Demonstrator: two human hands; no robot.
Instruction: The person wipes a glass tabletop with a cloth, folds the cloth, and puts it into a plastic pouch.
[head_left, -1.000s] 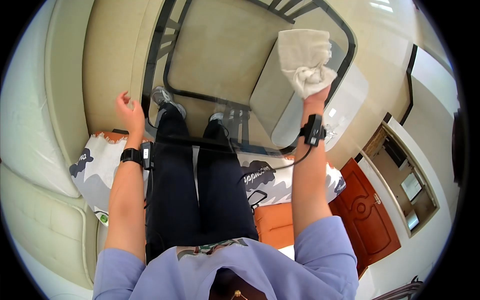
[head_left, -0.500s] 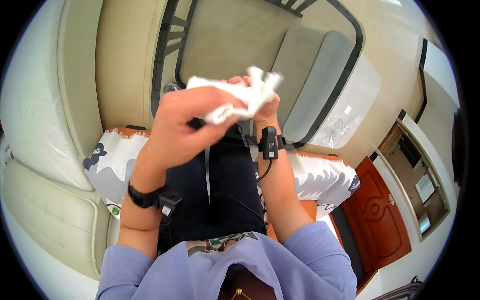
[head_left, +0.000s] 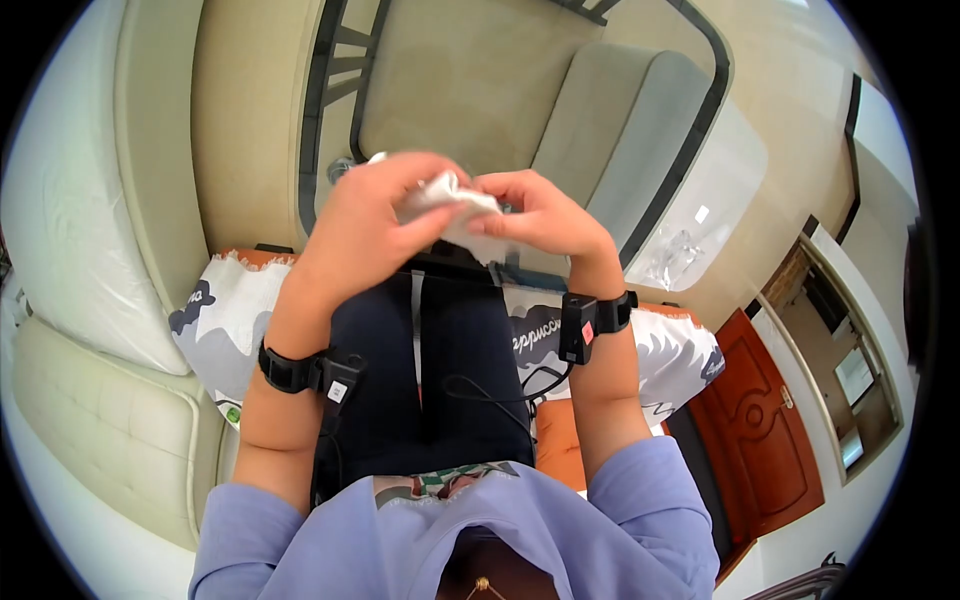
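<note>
Both of my hands are on the white cloth (head_left: 465,217), which is bunched up and hangs over the near edge of the glass surface (head_left: 716,105). My left hand (head_left: 383,218) has its grip closed on the cloth, thumb towards me; my right hand (head_left: 545,218) has its grip pinched on the cloth's right side. The hands are close together, with the cloth between them. Some of the cloth is hidden by the fingers, and motion blurs it.

Dark trousers (head_left: 376,365) show on the near side of the surface, with a patterned cover (head_left: 665,352) to either side of them. Clear plastic (head_left: 677,262) lies by the surface's right rim, and a red door (head_left: 768,425) stands beyond that rim, nearer me.
</note>
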